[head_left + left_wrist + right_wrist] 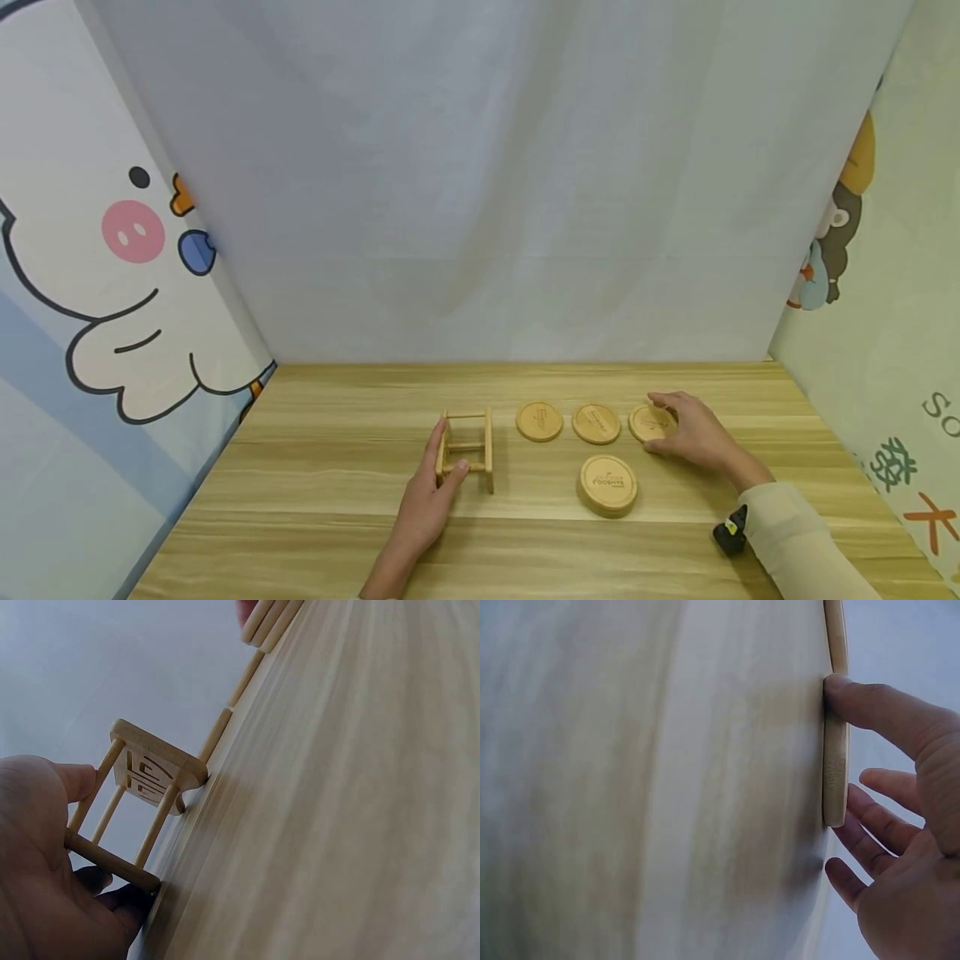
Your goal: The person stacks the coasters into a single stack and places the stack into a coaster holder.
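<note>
My left hand grips a small wooden coaster rack by its left side, the thumb over a front bar. In the left wrist view the rack shows round rods and a side panel with cut-out slots; its base touches the table. At the right end of a row of flat coasters, my right hand spans a round wooden coaster, pinching its rim between thumb and fingers. The right wrist view shows this coaster edge-on, flat against the table, with the thumb on one side and fingertips at the other.
Left of the held coaster lie a middle coaster and a left coaster, both flat with printed marks. Nearer me stands a stack of coasters. A pale curtain hangs behind the wooden table; printed cloths border both sides.
</note>
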`<state>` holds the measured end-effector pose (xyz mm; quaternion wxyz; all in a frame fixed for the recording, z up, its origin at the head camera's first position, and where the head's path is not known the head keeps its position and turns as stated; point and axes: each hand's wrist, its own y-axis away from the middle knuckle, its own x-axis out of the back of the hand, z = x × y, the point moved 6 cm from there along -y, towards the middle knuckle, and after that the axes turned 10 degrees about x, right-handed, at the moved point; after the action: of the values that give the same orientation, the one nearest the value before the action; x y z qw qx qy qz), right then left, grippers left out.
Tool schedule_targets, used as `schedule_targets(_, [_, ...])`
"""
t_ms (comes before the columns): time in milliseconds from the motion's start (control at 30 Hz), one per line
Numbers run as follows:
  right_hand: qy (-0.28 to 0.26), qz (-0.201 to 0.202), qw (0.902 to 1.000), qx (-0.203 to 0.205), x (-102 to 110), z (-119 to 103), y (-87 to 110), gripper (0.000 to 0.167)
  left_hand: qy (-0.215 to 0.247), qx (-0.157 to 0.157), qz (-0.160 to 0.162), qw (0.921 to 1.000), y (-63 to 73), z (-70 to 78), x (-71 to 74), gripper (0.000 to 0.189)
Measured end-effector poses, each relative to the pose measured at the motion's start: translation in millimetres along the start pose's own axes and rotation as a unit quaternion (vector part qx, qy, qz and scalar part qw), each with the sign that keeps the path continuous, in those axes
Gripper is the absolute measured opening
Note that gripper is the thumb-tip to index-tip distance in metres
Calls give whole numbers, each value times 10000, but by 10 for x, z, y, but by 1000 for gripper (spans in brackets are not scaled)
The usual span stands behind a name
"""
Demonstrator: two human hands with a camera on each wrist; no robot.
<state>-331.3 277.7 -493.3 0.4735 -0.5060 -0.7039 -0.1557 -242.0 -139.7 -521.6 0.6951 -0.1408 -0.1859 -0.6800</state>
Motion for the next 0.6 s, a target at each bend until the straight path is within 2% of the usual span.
schedule_targets(600, [40,42,10000,-45,-6,-24,-14,82,-15,-16,-36,10000,11,16,-1,74])
